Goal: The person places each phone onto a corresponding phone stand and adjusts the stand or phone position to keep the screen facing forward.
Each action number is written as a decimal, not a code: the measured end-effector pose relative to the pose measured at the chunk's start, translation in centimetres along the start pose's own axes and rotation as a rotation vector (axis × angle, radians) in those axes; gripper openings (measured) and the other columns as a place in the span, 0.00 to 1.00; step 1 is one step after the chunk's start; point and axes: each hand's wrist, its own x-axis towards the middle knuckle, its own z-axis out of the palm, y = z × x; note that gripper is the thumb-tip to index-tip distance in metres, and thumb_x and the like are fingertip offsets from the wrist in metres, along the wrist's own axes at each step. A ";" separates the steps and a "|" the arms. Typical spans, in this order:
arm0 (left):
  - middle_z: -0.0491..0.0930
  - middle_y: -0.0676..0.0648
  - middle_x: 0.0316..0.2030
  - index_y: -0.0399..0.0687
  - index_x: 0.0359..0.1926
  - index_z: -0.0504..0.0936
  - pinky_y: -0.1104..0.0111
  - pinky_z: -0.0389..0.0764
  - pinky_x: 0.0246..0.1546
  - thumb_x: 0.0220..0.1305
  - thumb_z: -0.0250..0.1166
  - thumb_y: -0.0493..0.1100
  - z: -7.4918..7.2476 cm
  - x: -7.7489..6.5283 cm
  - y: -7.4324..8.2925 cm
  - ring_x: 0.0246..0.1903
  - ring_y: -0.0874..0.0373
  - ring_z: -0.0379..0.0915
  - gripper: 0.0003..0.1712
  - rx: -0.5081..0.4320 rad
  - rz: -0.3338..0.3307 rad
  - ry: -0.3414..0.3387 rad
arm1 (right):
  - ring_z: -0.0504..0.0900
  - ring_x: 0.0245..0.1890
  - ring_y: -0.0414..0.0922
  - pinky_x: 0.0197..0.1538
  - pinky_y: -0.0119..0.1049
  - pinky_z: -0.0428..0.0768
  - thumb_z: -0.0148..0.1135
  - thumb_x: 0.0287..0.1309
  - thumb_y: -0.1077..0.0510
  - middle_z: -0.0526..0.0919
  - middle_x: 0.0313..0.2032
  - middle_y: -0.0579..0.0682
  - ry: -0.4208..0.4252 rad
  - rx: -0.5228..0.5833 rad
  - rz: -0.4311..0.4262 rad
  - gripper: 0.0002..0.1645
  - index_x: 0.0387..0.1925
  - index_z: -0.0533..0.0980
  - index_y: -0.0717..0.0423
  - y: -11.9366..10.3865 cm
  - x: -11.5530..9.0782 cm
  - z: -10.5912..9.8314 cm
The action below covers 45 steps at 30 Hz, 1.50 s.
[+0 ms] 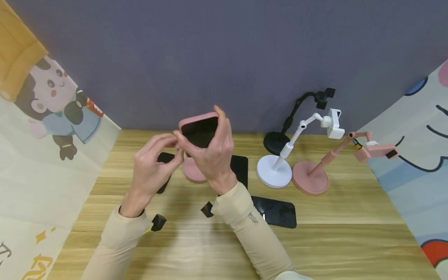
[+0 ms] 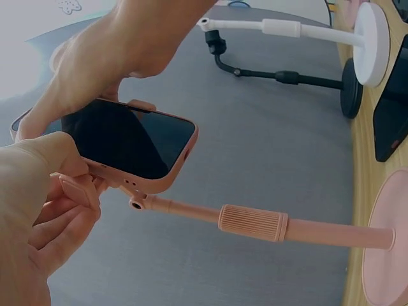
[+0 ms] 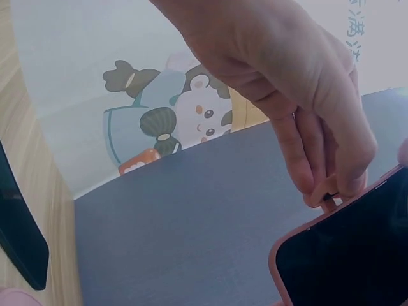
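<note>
A smartphone (image 1: 200, 132) in a pink case is held up above the table, its dark screen facing me. My right hand (image 1: 215, 155) grips it along its edges. With thumb and fingers, my left hand (image 1: 150, 165) pinches a small pink clamp piece (image 3: 326, 196) at the phone's long edge. Behind and below the phone, a pink phone stand (image 2: 325, 234) rises from a round base (image 1: 193, 171). In the left wrist view the phone overlaps the top of this stand, and its holder is mostly hidden by the phone and hands.
To the right stand a black phone stand (image 1: 275, 143), a white phone stand (image 1: 274, 172) and another pink phone stand (image 1: 310, 177). Dark phones lie on the wooden table: one at right (image 1: 278, 213), others partly hidden by my arms and hands. A grey panel (image 1: 224, 58) closes off the back.
</note>
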 end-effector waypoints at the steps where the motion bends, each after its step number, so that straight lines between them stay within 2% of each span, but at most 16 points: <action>1: 0.87 0.38 0.38 0.31 0.41 0.88 0.81 0.80 0.48 0.53 0.69 0.26 0.0 0.0 0.0 0.34 0.44 0.84 0.12 -0.001 -0.005 -0.001 | 0.80 0.39 0.55 0.42 0.44 0.86 0.76 0.55 0.38 0.79 0.42 0.65 0.002 0.000 0.003 0.54 0.64 0.65 0.75 0.0 -0.1 0.1; 8: 0.87 0.37 0.37 0.31 0.41 0.88 0.82 0.79 0.48 0.52 0.70 0.25 -0.1 0.0 0.0 0.33 0.44 0.84 0.13 -0.016 -0.029 0.005 | 0.79 0.40 0.54 0.42 0.43 0.85 0.79 0.51 0.40 0.79 0.42 0.65 0.008 0.010 0.018 0.55 0.64 0.64 0.74 0.1 -0.3 0.6; 15: 0.88 0.37 0.38 0.31 0.41 0.88 0.77 0.82 0.46 0.52 0.70 0.24 0.0 -0.1 -0.1 0.34 0.44 0.85 0.13 -0.037 -0.051 0.011 | 0.78 0.40 0.55 0.42 0.42 0.84 0.80 0.51 0.41 0.78 0.42 0.65 0.009 0.031 0.032 0.55 0.64 0.64 0.74 0.0 -0.4 0.7; 24: 0.88 0.37 0.38 0.31 0.39 0.89 0.81 0.80 0.47 0.51 0.73 0.24 0.3 -0.1 0.0 0.33 0.42 0.85 0.12 -0.063 -0.084 0.010 | 0.78 0.41 0.54 0.43 0.42 0.84 0.79 0.52 0.41 0.77 0.43 0.65 -0.003 0.044 0.043 0.56 0.65 0.63 0.73 0.2 -0.4 0.5; 35: 0.88 0.37 0.38 0.31 0.40 0.89 0.80 0.80 0.48 0.51 0.74 0.23 0.6 -0.2 0.0 0.35 0.47 0.84 0.13 -0.073 -0.090 0.006 | 0.79 0.43 0.55 0.45 0.44 0.85 0.80 0.51 0.41 0.78 0.45 0.65 -0.016 0.045 0.047 0.56 0.66 0.63 0.72 0.1 -0.4 0.4; 41: 0.88 0.37 0.38 0.31 0.40 0.89 0.80 0.80 0.47 0.53 0.73 0.25 0.8 -0.3 -0.2 0.34 0.45 0.85 0.11 -0.073 -0.086 0.022 | 0.80 0.43 0.54 0.45 0.44 0.85 0.81 0.50 0.41 0.78 0.45 0.65 -0.034 0.046 0.063 0.58 0.67 0.63 0.72 0.0 -0.6 0.3; 45: 0.88 0.36 0.39 0.30 0.40 0.89 0.80 0.80 0.48 0.53 0.72 0.25 1.0 -0.5 -0.3 0.34 0.42 0.85 0.11 -0.064 -0.086 0.037 | 0.79 0.41 0.55 0.41 0.46 0.84 0.80 0.52 0.40 0.78 0.45 0.64 -0.051 0.039 0.037 0.58 0.68 0.62 0.72 0.2 -0.7 0.1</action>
